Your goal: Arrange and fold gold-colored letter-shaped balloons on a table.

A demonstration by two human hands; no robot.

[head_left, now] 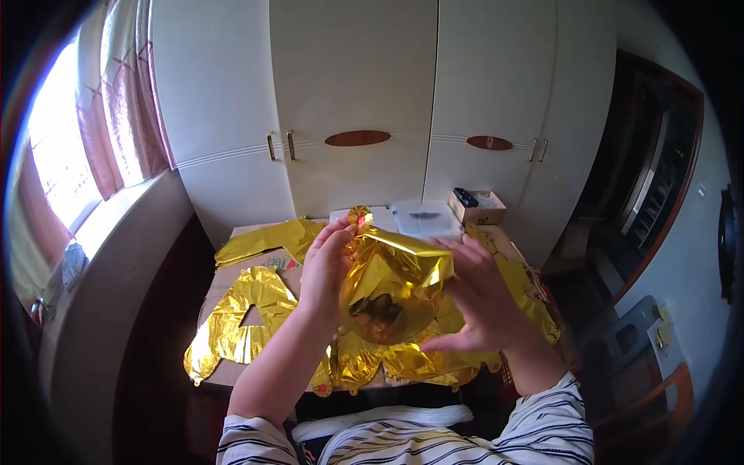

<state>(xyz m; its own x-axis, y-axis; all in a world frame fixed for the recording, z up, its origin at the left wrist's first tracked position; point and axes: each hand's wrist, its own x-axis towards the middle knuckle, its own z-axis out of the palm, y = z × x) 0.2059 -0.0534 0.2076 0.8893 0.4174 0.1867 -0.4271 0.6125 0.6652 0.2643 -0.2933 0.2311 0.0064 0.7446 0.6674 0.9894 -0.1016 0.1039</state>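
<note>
A shiny gold foil balloon (pixel 395 291), wrinkled and partly puffed out, hangs in front of me above the table. My left hand (pixel 325 260) pinches it at its upper left, beside a small round foil tab (pixel 360 218) with a reddish spot. At the balloon's right side is my right hand (pixel 484 298), slightly blurred, its fingers stretched and its thumb well apart. Those fingertips are near or against the foil; contact cannot be made out. A flat gold letter-A balloon (pixel 248 298) lies at the left, with another gold foil balloon (pixel 271 240) behind it.
Beneath the balloons is a cardboard-covered table (pixel 217 291). More gold foil (pixel 523 291) lies to the right. At the back stand a translucent plastic box (pixel 426 221) and an open carton (pixel 478 209) with a black object. White cabinets (pixel 356 85) rise behind; a wooden chair (pixel 674 395) is at right.
</note>
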